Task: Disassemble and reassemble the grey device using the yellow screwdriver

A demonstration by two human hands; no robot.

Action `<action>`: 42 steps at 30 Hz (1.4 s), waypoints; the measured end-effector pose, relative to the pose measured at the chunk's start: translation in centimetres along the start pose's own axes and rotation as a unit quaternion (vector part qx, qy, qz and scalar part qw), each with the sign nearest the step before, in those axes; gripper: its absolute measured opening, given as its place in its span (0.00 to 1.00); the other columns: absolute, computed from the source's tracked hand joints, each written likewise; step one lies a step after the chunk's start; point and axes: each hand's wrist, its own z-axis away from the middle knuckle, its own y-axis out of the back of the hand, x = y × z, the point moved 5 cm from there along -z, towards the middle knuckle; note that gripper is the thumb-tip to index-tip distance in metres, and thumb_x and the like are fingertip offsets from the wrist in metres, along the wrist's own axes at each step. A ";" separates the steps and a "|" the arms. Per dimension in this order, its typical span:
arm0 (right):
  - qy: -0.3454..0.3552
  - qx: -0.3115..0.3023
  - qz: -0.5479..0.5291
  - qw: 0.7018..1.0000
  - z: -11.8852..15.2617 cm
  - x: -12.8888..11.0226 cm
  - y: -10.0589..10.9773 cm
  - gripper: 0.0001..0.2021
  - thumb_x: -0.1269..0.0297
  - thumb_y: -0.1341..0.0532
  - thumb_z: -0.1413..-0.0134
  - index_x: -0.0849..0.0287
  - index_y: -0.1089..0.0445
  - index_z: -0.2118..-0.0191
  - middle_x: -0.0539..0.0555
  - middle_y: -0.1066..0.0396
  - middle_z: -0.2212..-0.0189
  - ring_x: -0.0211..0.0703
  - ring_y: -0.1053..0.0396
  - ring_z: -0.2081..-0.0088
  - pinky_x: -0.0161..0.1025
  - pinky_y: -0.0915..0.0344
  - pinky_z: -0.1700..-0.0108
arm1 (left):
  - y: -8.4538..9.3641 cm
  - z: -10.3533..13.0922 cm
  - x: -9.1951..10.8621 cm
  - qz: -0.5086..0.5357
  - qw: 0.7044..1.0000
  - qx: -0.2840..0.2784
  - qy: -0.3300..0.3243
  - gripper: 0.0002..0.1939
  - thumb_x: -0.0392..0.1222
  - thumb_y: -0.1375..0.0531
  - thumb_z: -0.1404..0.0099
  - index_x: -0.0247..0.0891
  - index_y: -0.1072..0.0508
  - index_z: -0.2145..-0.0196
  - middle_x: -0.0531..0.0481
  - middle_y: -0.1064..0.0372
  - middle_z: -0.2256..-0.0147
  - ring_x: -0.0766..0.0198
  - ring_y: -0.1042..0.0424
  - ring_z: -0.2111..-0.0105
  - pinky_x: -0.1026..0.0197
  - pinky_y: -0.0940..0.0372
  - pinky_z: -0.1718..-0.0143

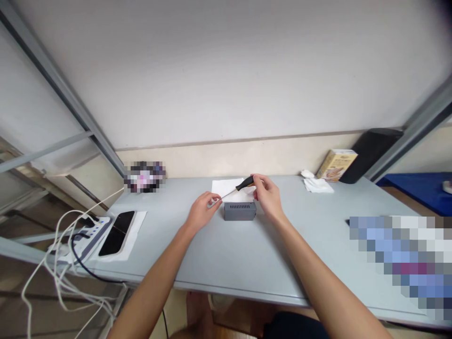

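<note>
A screwdriver point(243, 184) with a black and yellow handle and a thin metal shaft slants above the table, its tip pointing down to the left. My right hand point(266, 192) grips the handle's end between thumb and fingers. My left hand point(205, 209) is pinched at the tip; whether it holds the tip itself or some small part there is too small to tell. Just below the screwdriver, a grey box-shaped casing point(240, 214) with a row of vent slots on top sits on the table. White paper point(226, 187) lies flat behind it.
Left on the grey table point(226, 263), a dark-screened phone point(117, 233) rests on white paper beside a power strip point(93, 235) with tangled cables. Back right are crumpled tissue point(318, 183), a yellow carton point(336, 165) and a black cylinder point(370, 153). Blurred items lie at both sides.
</note>
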 end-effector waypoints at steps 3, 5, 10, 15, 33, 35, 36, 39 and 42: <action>-0.002 0.001 -0.001 1.000 0.0 0.0 0.0 0.28 0.36 0.34 0.49 0.58 0.23 0.56 0.50 0.27 0.73 0.35 0.41 0.78 0.35 0.42 0.75 | -0.1 0.0 0.2 -0.001 1.000 -0.002 -0.011 0.06 0.42 0.40 0.28 0.41 0.22 0.61 0.50 0.27 0.63 0.62 0.29 0.64 0.61 0.35 0.60; -0.002 0.002 -0.002 1.000 0.0 0.1 0.0 0.28 0.36 0.34 0.48 0.58 0.22 0.56 0.50 0.27 0.73 0.34 0.41 0.78 0.36 0.42 0.75 | 0.0 0.0 0.4 -0.004 1.000 0.002 -0.015 0.07 0.41 0.40 0.28 0.41 0.23 0.62 0.50 0.27 0.64 0.62 0.29 0.65 0.61 0.35 0.61; -0.005 0.002 -0.004 1.000 -0.1 0.3 0.2 0.26 0.38 0.34 0.47 0.57 0.22 0.55 0.49 0.27 0.72 0.34 0.41 0.78 0.35 0.42 0.74 | 0.1 0.1 0.6 -0.018 1.000 0.012 -0.004 0.06 0.37 0.41 0.30 0.41 0.23 0.62 0.51 0.27 0.65 0.63 0.30 0.66 0.61 0.35 0.61; -0.005 0.007 -0.005 1.000 -0.1 0.2 0.3 0.26 0.38 0.34 0.47 0.57 0.22 0.56 0.49 0.27 0.72 0.34 0.41 0.78 0.35 0.42 0.74 | 0.1 0.1 0.5 -0.017 1.000 0.017 -0.005 0.05 0.37 0.41 0.30 0.41 0.24 0.62 0.51 0.28 0.65 0.63 0.30 0.66 0.61 0.36 0.62; 0.041 -0.007 -0.012 0.999 0.2 -0.9 0.0 0.27 0.37 0.34 0.48 0.57 0.24 0.55 0.48 0.31 0.75 0.34 0.42 0.78 0.35 0.43 0.76 | 0.2 0.1 0.7 -0.013 0.999 -0.006 -0.045 0.09 0.41 0.43 0.25 0.41 0.22 0.59 0.49 0.27 0.63 0.62 0.28 0.64 0.60 0.33 0.60; 0.051 -0.011 -0.017 0.999 0.3 -1.1 -0.2 0.27 0.37 0.33 0.48 0.58 0.24 0.55 0.48 0.31 0.74 0.34 0.42 0.78 0.35 0.42 0.76 | 0.3 0.1 0.7 -0.005 0.999 -0.004 -0.045 0.08 0.41 0.42 0.25 0.41 0.22 0.59 0.49 0.27 0.63 0.62 0.28 0.63 0.60 0.34 0.60; 0.056 -0.011 -0.018 0.998 0.3 -1.2 -0.2 0.28 0.37 0.33 0.49 0.58 0.24 0.55 0.48 0.31 0.74 0.34 0.42 0.78 0.35 0.42 0.76 | 0.3 0.1 0.7 -0.002 0.999 -0.001 -0.043 0.08 0.42 0.42 0.26 0.41 0.22 0.60 0.50 0.28 0.64 0.62 0.28 0.63 0.60 0.34 0.60; 0.065 -0.007 -0.018 0.998 0.4 -1.4 -0.2 0.27 0.38 0.33 0.48 0.57 0.24 0.55 0.48 0.31 0.74 0.34 0.42 0.78 0.35 0.43 0.76 | 0.4 0.1 0.8 0.001 0.999 0.006 -0.034 0.08 0.43 0.41 0.26 0.41 0.23 0.62 0.50 0.29 0.65 0.62 0.28 0.63 0.60 0.36 0.60; 0.069 -0.004 -0.020 0.997 0.4 -1.3 -0.1 0.26 0.39 0.34 0.47 0.57 0.24 0.54 0.48 0.31 0.74 0.34 0.42 0.78 0.35 0.43 0.76 | 0.6 0.1 1.0 0.000 1.000 0.006 -0.027 0.10 0.43 0.42 0.26 0.40 0.23 0.63 0.50 0.29 0.65 0.62 0.29 0.63 0.60 0.36 0.61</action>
